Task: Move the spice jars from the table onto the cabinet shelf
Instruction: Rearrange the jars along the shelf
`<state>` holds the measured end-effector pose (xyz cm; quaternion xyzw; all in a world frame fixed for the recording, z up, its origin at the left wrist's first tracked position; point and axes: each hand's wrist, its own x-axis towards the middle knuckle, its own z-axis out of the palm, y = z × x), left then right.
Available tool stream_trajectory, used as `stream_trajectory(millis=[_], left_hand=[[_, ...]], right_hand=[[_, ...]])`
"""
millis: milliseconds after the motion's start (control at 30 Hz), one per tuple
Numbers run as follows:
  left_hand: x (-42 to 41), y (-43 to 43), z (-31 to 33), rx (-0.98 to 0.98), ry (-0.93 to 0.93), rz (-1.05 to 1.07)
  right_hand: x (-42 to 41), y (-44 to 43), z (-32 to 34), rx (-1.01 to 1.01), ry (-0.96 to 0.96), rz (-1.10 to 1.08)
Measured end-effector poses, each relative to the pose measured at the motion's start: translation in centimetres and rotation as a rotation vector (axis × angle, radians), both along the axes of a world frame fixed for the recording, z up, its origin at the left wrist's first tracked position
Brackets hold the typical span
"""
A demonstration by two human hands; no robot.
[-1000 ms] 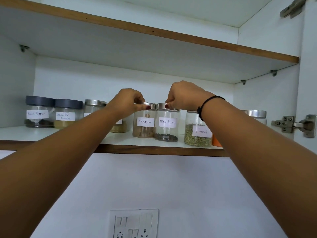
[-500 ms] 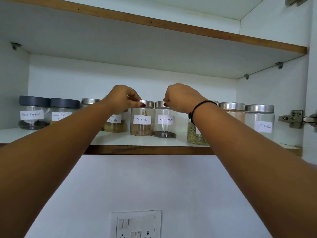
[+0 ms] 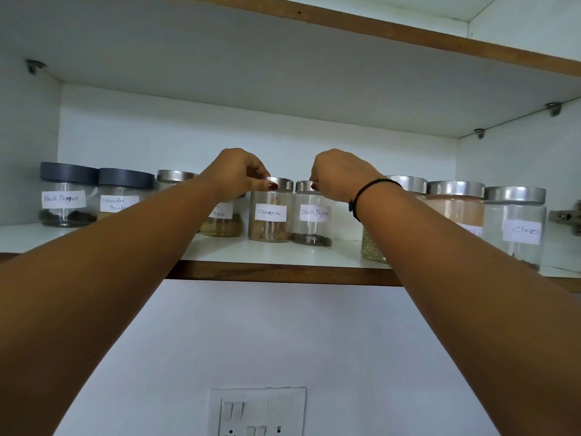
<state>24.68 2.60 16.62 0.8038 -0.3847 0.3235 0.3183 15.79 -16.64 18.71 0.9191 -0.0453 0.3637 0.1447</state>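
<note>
The Cinnamon jar (image 3: 269, 215) and the Black Pepper jar (image 3: 311, 220) next to it are clear and see-through, like glass. Each has a shiny silver metal lid and a white paper label. At 9 o'clock, two dark grey lids (image 3: 67, 173) look like dull plastic. The shelf (image 3: 283, 251) is smooth and white on top, a little shiny, with a brown wood edge. At 6 o'clock the switch plate (image 3: 257, 410) is glossy white plastic. A black cord band (image 3: 366, 186) goes round the right wrist. At 3 o'clock is a grey metal hinge (image 3: 566, 215).
</note>
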Motion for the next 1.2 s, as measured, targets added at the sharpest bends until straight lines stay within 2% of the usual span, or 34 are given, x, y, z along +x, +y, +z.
stream_trajectory(millis=[367, 600, 767, 1200], left_hand=[[0.3, 0.7, -0.5, 0.024, -0.041, -0.032], [0.6, 0.2, -0.7, 0.069, -0.066, 0.058], [0.8, 0.0, -1.0, 0.173, -0.167, 0.178], [2.0, 0.0, -1.1, 0.318, -0.176, 0.296]], right_hand=[[2.2, -0.8, 0.0, 0.038, 0.027, 0.042], [3.1, -1.1, -0.6, 0.042, 0.014, 0.050], [4.0, -1.5, -1.5, 0.058, -0.017, 0.082], [2.4, -0.9, -2.7, 0.036, 0.041, 0.120]])
